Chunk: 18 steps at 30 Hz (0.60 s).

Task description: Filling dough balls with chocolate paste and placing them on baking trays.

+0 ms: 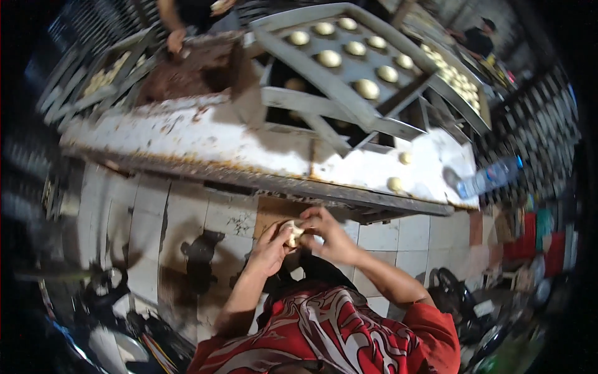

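A small piece of pale dough (293, 232) is between my hands, in front of the table's near edge. My left hand (269, 252) holds it in curled fingers, and the dough looks pulled open at the top. My right hand (331, 238) reaches it from the other side, its thumb and fingertips at the dough's right edge. Two round dough balls, one farther (405, 158) and one nearer (395, 184), lie on the white tabletop (243, 146). Beyond them a metal tray (342, 70) carries several dough balls, spaced apart in rows.
A box of brown paste (187, 78) stands at the far left, with another person's hand (176, 40) at it. Trays of dough pieces sit left (106, 78) and right (458, 84). A clear plastic bottle (490, 177) lies near the table's right end. Another person (478, 40) is far right.
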Each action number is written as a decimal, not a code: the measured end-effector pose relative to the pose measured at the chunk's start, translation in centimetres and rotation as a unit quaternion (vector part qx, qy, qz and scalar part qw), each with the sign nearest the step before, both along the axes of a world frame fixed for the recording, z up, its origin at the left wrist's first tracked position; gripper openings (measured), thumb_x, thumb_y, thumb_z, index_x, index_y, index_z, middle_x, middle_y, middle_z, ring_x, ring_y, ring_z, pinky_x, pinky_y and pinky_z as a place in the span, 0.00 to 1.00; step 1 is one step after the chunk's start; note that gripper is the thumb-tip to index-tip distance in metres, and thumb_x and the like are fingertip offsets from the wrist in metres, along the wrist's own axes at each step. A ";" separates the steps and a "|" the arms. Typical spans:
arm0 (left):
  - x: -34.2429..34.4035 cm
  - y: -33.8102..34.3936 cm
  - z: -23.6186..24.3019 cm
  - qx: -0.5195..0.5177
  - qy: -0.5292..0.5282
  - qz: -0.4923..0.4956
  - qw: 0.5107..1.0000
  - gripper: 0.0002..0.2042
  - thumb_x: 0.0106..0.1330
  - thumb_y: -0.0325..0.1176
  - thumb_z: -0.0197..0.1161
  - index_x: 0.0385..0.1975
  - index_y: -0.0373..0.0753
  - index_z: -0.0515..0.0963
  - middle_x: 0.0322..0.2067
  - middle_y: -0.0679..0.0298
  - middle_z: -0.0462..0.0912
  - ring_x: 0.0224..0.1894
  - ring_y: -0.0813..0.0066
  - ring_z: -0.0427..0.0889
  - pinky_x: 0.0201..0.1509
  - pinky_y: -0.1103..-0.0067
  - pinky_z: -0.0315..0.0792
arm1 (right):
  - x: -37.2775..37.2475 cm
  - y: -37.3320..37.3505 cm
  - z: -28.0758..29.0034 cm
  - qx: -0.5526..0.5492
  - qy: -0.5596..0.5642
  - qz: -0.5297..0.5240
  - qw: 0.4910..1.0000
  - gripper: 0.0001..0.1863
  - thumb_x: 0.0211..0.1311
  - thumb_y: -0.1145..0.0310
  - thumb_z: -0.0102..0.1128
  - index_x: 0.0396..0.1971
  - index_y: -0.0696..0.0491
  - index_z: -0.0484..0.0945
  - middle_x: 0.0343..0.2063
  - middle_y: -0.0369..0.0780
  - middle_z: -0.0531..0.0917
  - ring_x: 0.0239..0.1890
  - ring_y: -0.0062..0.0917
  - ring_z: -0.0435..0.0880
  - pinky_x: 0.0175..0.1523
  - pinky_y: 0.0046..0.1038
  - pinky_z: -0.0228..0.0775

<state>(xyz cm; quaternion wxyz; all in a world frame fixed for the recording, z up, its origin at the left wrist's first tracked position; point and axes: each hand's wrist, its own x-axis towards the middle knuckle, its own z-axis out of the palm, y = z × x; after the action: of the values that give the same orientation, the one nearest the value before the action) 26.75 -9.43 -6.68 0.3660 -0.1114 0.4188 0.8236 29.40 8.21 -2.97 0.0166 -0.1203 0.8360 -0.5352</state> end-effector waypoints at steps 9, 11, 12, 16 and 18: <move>1.6 18.6 -1.0 -0.002 0.170 -0.165 0.971 0.17 0.60 0.21 0.57 0.49 0.34 0.64 0.40 0.63 0.71 0.43 0.78 0.73 0.48 0.82 0.70 | 7.5 14.2 0.2 -0.021 -0.070 -0.264 0.962 0.09 0.54 0.81 0.55 0.31 0.58 0.65 0.27 0.42 0.75 0.35 0.29 0.79 0.41 0.29 0.73; 1.8 25.7 -1.6 -0.078 0.366 -0.122 0.919 0.18 0.60 0.22 0.59 0.48 0.34 0.64 0.38 0.63 0.72 0.39 0.81 0.73 0.46 0.84 0.70 | 8.4 19.8 -2.7 -0.379 -0.062 -0.296 0.875 0.12 0.53 0.84 0.55 0.33 0.57 0.62 0.30 0.41 0.76 0.35 0.28 0.79 0.46 0.27 0.73; 1.6 29.6 -1.9 -0.103 0.398 -0.065 0.909 0.16 0.55 0.26 0.64 0.43 0.34 0.69 0.40 0.59 0.72 0.40 0.67 0.74 0.44 0.76 0.69 | 9.0 22.3 -2.5 -0.463 -0.099 -0.317 0.822 0.11 0.55 0.83 0.54 0.34 0.57 0.63 0.32 0.43 0.77 0.36 0.27 0.79 0.46 0.26 0.72; -3.3 43.3 -4.9 -0.272 0.736 -0.157 0.600 0.26 0.51 0.35 0.67 0.48 0.32 0.65 0.49 0.49 0.64 0.53 0.51 0.63 0.55 0.63 0.61 | 7.6 36.1 -7.5 -0.218 -0.046 -0.481 0.848 0.07 0.61 0.76 0.48 0.38 0.60 0.68 0.38 0.47 0.79 0.40 0.28 0.78 0.46 0.26 0.70; -4.2 46.1 -5.8 -0.352 0.712 -0.325 0.514 0.38 0.52 0.44 0.65 0.59 0.32 0.57 0.61 0.39 0.50 0.64 0.40 0.46 0.66 0.56 0.45 | 4.1 40.6 -9.4 -0.055 0.017 -0.559 0.827 0.12 0.62 0.72 0.48 0.41 0.61 0.73 0.39 0.45 0.80 0.40 0.29 0.78 0.46 0.28 0.69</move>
<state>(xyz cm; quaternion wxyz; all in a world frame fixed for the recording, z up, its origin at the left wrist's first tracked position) 22.56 36.65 -12.52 0.1188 0.5362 0.8017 0.2359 33.52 48.78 -12.41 -0.3061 0.3583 0.7293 -0.4961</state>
